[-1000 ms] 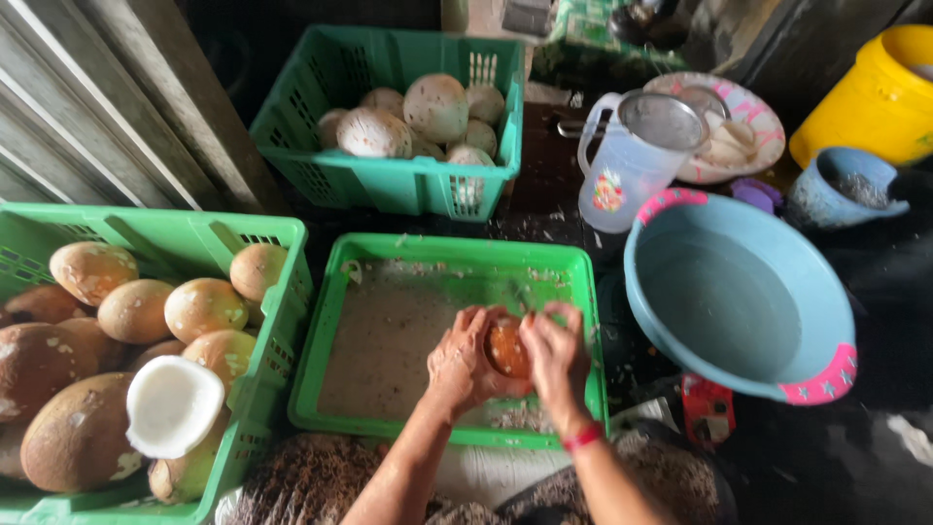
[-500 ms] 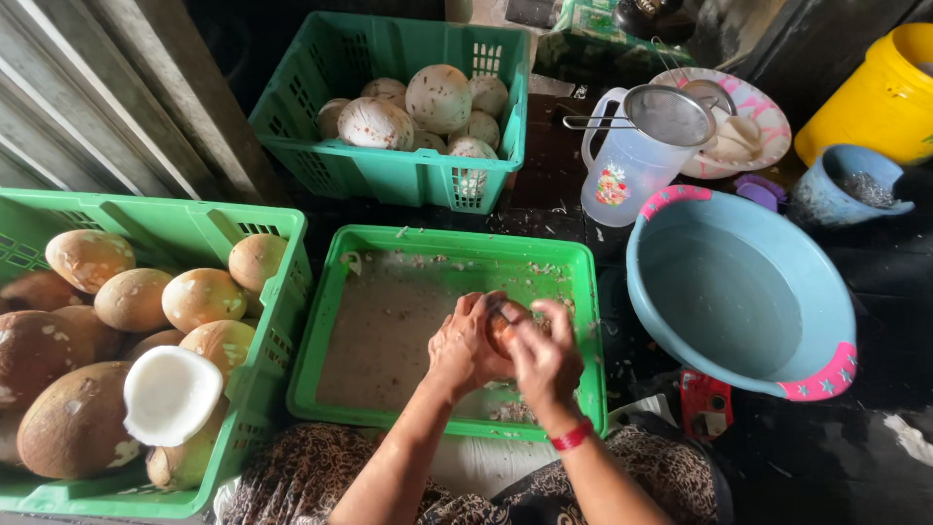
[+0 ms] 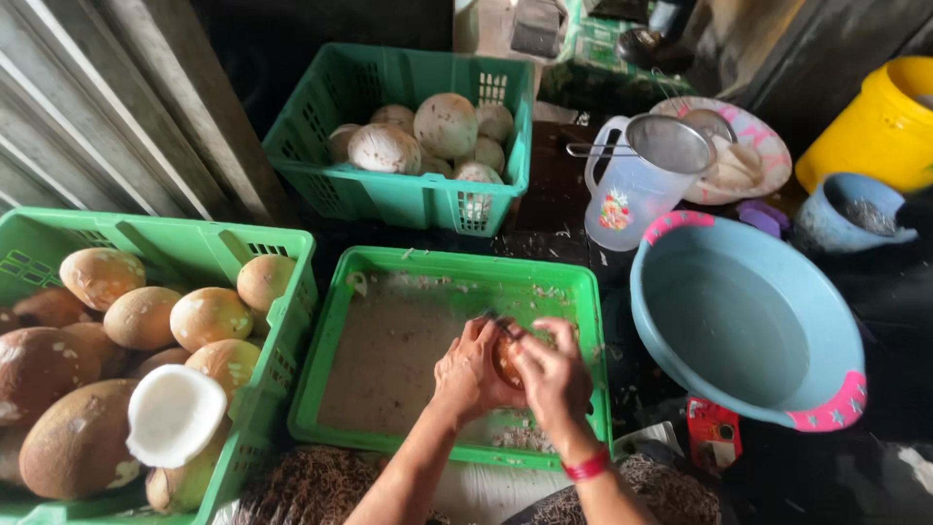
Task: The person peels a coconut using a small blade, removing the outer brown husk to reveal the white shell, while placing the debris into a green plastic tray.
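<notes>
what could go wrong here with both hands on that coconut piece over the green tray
The left hand and right hand press close around the small brown coconut piece where a thin dark tool tip shows, so a slip might nick a finger. The piece could drop into the wet green tray. The blue basin sits near the right elbow and might get bumped.

There are three green crates (image 3: 321, 306), two hands (image 3: 471, 369), one blue basin (image 3: 743, 326), one clear jug (image 3: 632, 190), and one yellow bucket (image 3: 875, 122) at two o'clock.
</notes>
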